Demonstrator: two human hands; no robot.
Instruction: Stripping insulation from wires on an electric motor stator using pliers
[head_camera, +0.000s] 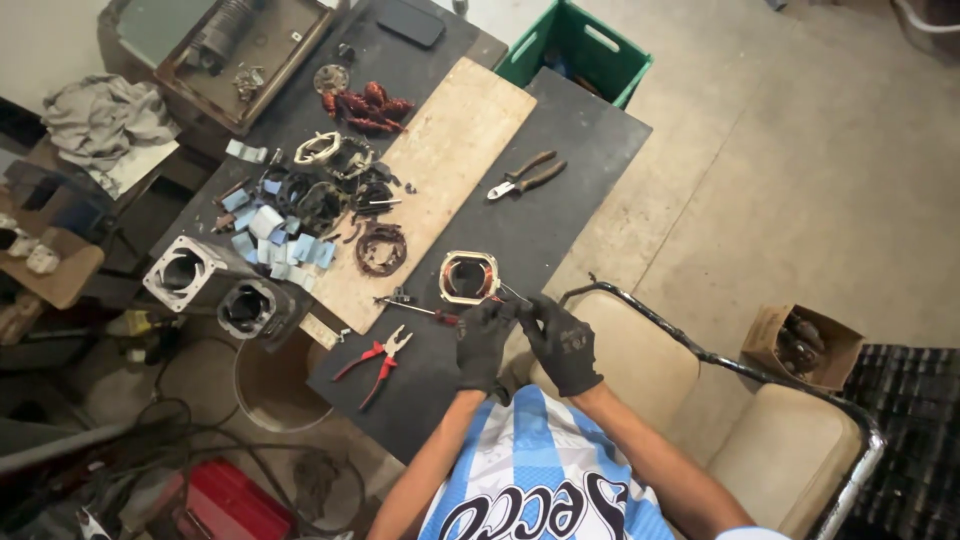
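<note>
Both my hands wear black gloves and sit close together at the near edge of the dark worktop (560, 215). My left hand (484, 345) is curled, fingertips near a square motor stator (468, 277) with copper windings. My right hand (561, 345) is just beside it, fingers bent and pinched toward a thin wire (515, 294) coming off the stator; I cannot tell how firm the grip is. A small screwdriver (415, 307) lies just left of my hands. Red-handled pliers (377, 361) sit further left. Brown-handled pliers (526, 176) lie beyond the stator, beside a wooden board (445, 160). Green crate (580, 50) at far end.
</note>
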